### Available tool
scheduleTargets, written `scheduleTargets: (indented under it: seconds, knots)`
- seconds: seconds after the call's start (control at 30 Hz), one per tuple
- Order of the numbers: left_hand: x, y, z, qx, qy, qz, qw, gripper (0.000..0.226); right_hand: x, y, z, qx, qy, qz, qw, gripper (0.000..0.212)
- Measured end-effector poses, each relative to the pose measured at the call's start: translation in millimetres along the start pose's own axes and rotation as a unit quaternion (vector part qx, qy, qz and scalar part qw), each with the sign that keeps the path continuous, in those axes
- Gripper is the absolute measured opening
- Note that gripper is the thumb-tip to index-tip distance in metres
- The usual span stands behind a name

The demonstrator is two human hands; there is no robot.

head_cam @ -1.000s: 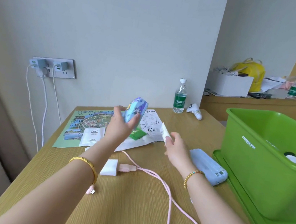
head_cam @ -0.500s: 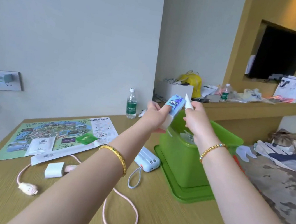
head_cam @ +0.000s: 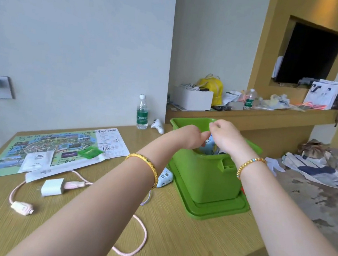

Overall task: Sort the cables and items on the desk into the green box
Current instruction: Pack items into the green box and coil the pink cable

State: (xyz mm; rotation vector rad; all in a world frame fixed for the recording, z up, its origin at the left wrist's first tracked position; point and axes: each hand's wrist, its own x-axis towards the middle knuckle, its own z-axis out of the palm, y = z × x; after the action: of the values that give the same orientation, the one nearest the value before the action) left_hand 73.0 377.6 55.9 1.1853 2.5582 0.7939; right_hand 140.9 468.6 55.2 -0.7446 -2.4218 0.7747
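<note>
The green box (head_cam: 207, 171) stands on its matching lid at the right end of the table (head_cam: 169, 246), and both hands are over its open top. The left hand (head_cam: 188, 135) curls its fingers down at the rim around a small blue patterned item (head_cam: 210, 140), which shows only as a sliver between the two hands. The right hand (head_cam: 225, 135) is just beside it with fingers bent, thumb and forefinger close together; whether it pinches anything I cannot tell.

This looks like the drop-off step, with the item going into the box. Much remains on the table: a pink cable (head_cam: 137, 244) looped near the front edge, plugged into a white charger (head_cam: 53, 186), and a pale blue power bank (head_cam: 164, 177) touching the box's lid. The next move likely calls for letting go, then reaching back left for the cable and gathering its loose loop.

A water bottle (head_cam: 142, 112) by the wall has a green label reading roughly "C'estbon". The map sheet (head_cam: 32, 148) carries handwritten "1260" and "6".
</note>
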Motion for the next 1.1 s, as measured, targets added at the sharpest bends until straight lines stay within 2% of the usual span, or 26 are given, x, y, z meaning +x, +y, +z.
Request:
scheduleTargets:
  seconds: [0.07, 0.13, 0.23, 0.3, 0.37, 0.67, 0.8, 1.0, 1.1]
  knots:
    - [-10.7, -12.7, -9.7, -0.090, 0.008, 0.043, 0.995, 0.040, -0.9, -13.6, 10.3, 0.012, 0.037, -0.032, 0.999, 0.031]
    - [-18.9, -30.9, -21.6, -0.131, 0.077, 0.050, 0.987, 0.034, -2.5, -29.1, 22.3, 0.036, 0.070, -0.070, 0.994, 0.030]
    - [-29.1, -71.2, -35.0, -0.094, 0.184, 0.022, 0.978, 0.032, -6.8, -51.5, 46.2, 0.075, 0.114, -0.124, 0.983, 0.030]
    - [-41.2, -104.3, -42.8, -0.094, 0.220, -0.006, 0.971, 0.031, -11.8, -65.5, 70.5, 0.097, 0.126, -0.160, 0.974, 0.031]
    - [-53.4, -141.5, -49.1, -0.086, 0.236, -0.044, 0.967, 0.031, -18.4, -77.3, 103.0, 0.106, 0.106, -0.185, 0.971, 0.032]
    - [-106.5, -305.8, -60.1, 0.049, 0.218, -0.221, 0.949, 0.039, -40.7, -95.0, 261.3, 0.049, -0.135, -0.194, 0.970, 0.039]
    - [-110.3, -350.4, -59.1, 0.072, 0.192, -0.259, 0.944, 0.039, -24.6, -97.0, 299.5, -0.012, -0.152, -0.207, 0.966, 0.040]
    - [-107.0, -393.8, -67.1, 0.034, 0.161, -0.268, 0.949, 0.034, 14.7, -110.8, 343.8, -0.090, -0.180, -0.216, 0.956, 0.042]
    - [-108.0, -404.0, -68.9, 0.061, 0.084, -0.244, 0.964, 0.058, 25.8, -124.3, 361.3, -0.109, -0.208, -0.232, 0.944, 0.051]
